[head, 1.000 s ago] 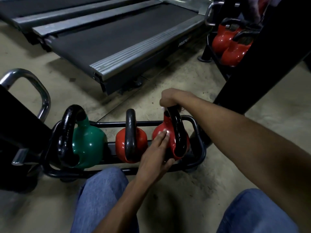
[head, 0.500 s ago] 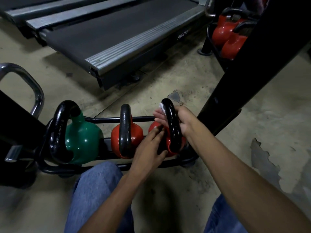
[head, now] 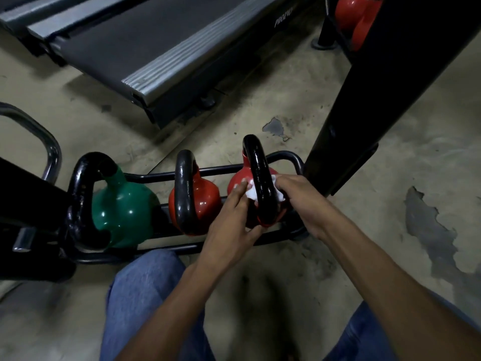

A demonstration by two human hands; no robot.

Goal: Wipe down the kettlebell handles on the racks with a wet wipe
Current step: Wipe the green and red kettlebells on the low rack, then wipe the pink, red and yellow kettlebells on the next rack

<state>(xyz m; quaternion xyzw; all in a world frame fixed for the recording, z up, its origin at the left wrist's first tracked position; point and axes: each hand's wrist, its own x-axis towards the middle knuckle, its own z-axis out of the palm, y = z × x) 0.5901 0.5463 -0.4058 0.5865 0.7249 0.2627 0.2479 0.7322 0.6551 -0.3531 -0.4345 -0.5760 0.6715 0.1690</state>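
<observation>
Head view, looking down at a low rack (head: 289, 158) on the floor (head: 390, 178). The right hand (head: 303, 201) is reaching in from the lower right, forearm running diagonally, and its fingers (head: 285, 183) are curling round the black handle (head: 259, 168) of the right-hand red kettlebell (head: 235, 182), clamping a white wet wipe (head: 251, 193) against the bar. The wipe is showing on both sides of the handle, partway down its loop. The left hand (head: 229, 222) is coming up from below centre with its fingers lying straight and close together, holding nothing. Their tips are resting on the red body and touching the wipe's left edge, and the thumb is pointing toward the lower end of the handle. This kettlebell is standing at the right end of the rack, beside a middle red kettlebell (head: 208, 201) and a green kettlebell (head: 125, 212), each with an upright black handle. The person's knees in blue jeans (head: 140, 290) are flanking the arms. A treadmill (head: 156, 48) is lying beyond the rack, a black upright post (head: 377, 100) is rising at the right, and more red kettlebells (head: 347, 11) are sitting behind it at the top edge.
</observation>
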